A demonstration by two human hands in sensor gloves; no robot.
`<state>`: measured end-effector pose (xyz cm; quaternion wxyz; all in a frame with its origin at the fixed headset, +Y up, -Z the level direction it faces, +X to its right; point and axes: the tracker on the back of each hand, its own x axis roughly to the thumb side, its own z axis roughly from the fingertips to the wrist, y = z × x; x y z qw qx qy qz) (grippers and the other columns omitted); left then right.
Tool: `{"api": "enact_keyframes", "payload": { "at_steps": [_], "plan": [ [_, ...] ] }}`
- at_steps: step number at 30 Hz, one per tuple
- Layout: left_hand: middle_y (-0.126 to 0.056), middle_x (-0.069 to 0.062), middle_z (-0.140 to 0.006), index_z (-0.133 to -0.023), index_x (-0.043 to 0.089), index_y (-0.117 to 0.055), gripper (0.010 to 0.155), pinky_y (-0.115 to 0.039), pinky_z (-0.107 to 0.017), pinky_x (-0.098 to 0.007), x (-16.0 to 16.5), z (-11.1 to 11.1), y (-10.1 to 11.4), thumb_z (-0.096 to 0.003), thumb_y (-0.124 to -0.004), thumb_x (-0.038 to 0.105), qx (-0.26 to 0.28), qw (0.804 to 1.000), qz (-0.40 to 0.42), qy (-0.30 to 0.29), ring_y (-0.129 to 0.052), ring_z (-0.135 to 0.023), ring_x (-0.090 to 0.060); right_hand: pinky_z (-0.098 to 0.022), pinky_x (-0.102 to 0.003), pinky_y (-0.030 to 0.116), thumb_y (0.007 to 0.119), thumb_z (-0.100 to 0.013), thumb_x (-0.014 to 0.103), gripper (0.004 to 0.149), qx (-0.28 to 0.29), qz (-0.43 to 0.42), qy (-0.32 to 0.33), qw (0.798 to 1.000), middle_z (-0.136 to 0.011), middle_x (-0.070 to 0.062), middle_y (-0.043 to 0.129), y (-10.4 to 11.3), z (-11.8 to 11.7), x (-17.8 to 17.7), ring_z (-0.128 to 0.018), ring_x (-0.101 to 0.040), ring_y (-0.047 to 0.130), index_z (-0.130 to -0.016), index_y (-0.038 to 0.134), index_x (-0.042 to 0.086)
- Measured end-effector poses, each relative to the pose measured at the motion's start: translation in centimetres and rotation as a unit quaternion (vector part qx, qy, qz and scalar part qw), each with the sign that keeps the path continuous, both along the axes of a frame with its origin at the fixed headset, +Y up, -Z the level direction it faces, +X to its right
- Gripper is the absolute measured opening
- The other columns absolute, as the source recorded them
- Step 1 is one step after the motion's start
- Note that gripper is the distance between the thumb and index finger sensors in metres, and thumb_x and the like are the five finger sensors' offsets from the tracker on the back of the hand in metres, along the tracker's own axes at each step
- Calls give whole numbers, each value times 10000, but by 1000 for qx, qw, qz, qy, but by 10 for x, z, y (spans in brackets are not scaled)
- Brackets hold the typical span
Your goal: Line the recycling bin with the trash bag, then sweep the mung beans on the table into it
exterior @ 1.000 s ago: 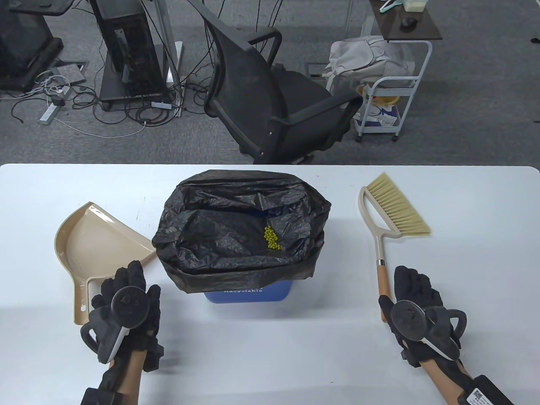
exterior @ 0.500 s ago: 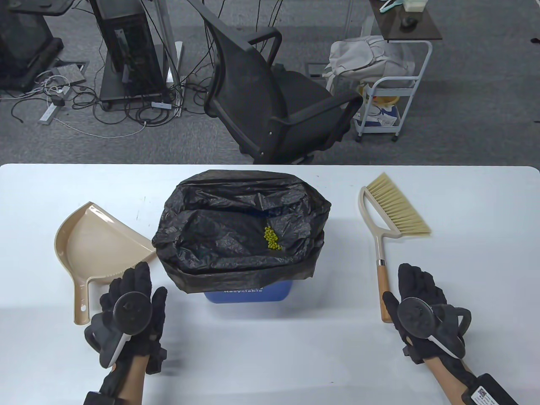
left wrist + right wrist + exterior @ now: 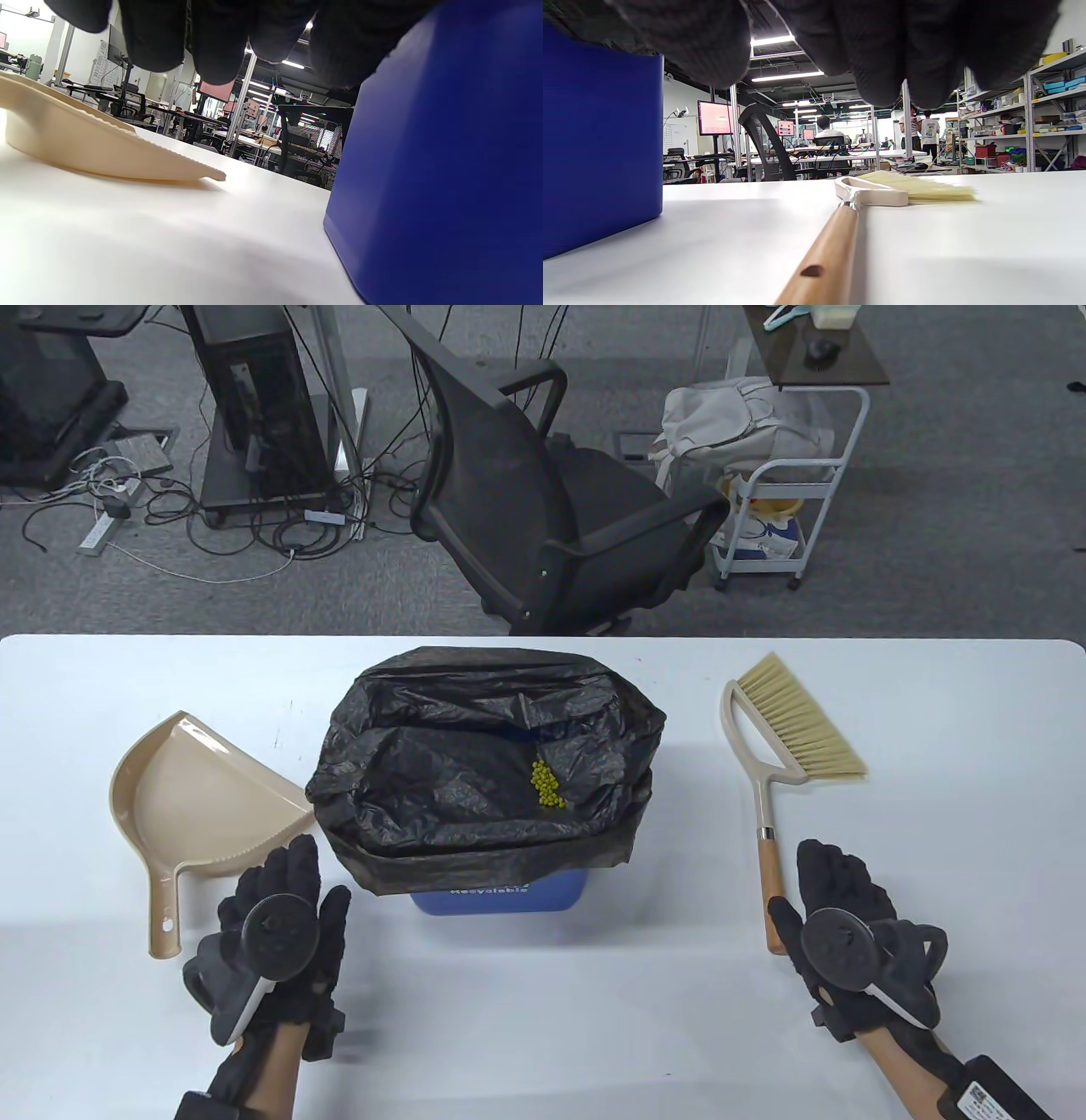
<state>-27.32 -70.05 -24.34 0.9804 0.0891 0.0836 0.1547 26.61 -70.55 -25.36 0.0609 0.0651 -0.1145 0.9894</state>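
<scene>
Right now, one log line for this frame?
green mung beans in black bag lining blue bin | beige dustpan, wooden-handled brush on table | left hand, right hand hold nothing

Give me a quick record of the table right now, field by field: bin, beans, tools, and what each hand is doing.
bin: blue recycling bin, lined with a black trash bag folded over its rim
beans: mung beans in a small pile inside the bag; none seen on the table
dustpan: beige dustpan lying flat, left of the bin
brush: brush lying flat, right of the bin
left hand: left hand holds nothing, beside the dustpan handle
right hand: right hand holds nothing, beside the brush's wooden handle
</scene>
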Motion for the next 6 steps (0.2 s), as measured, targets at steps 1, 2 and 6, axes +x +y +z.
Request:
{"api": "enact_keyframes", "payload": {
  "at_steps": [1, 2, 6],
  "plan": [
    [-721, -259, -1119, -1135, 106, -632, 715, -512, -679, -793, 1, 0, 0, -507, -834, 382, 0, 1000, 0, -2, -662, -992, -643, -552, -694, 708, 735, -493, 440, 781, -1, 0, 1, 1000, -954, -382, 757, 0, 0, 0, -855, -612, 795, -1056, 620, -89],
    [-721, -260, -1119, -1134, 108, -634, 712, -511, -679, -793, 1, 1, 0, -508, -834, 381, 2, 1000, 1, -3, -664, -992, -642, -551, -694, 708, 735, -493, 439, 779, -1, 1, 1, 1000, -954, -382, 757, 0, 0, -1, -853, -613, 795, -1054, 622, -89],
    [-724, -261, -1116, -1132, 106, -636, 712, -512, -678, -793, 3, 4, 1, -506, -835, 380, 6, 1000, 1, -7, -667, -990, -641, -551, -693, 709, 734, -494, 437, 774, -5, 4, 2, 1000, -953, -382, 759, -1, 1, -3, -851, -611, 799, -1053, 625, -88]
  ]
}}
